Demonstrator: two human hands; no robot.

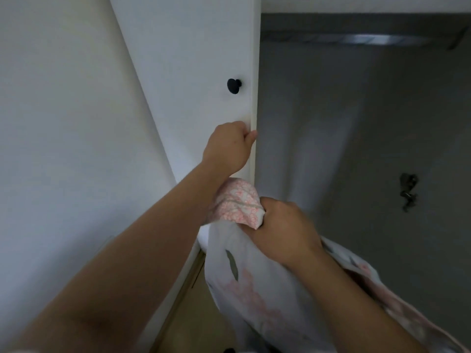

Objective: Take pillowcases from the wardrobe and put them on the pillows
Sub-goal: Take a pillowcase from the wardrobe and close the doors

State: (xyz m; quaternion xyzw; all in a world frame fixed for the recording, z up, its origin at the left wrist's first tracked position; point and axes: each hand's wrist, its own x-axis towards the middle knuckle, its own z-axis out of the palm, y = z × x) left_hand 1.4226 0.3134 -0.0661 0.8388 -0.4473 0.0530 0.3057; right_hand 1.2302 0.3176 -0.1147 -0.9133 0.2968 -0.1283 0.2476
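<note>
Probably the first risk is at the edge of the tall white painted wardrobe door (191, 59), which fills the picture from 10 to 12 o'clock. The left hand (229, 146) has its fingers curled around this edge, a little below the round black knob (233, 85). If the door swings towards the frame, the fingertips, hidden behind the edge, can be pinched. The second risk is the cloth. The soft bundle of white pillowcases with pink flower print (237, 207) is out of the wardrobe, near the centre of the picture. Its top fold is touching or almost touching the door edge, directly under the left wrist; I cannot tell which. If the door closes now, this fold can be caught in the gap. A long loose part of the same cloth hangs down towards 5 o'clock, under the right forearm, and it may slip out or drag on the light wooden floor (193, 314) at 6 o'clock, because only one hand carries everything. The right hand (285, 228) is closed tightly on the bundle, its fingers wrapped into the fabric and its back towards the camera. Inside the dark wardrobe, a metal rail (356, 39) runs at 1 o'clock.
</note>
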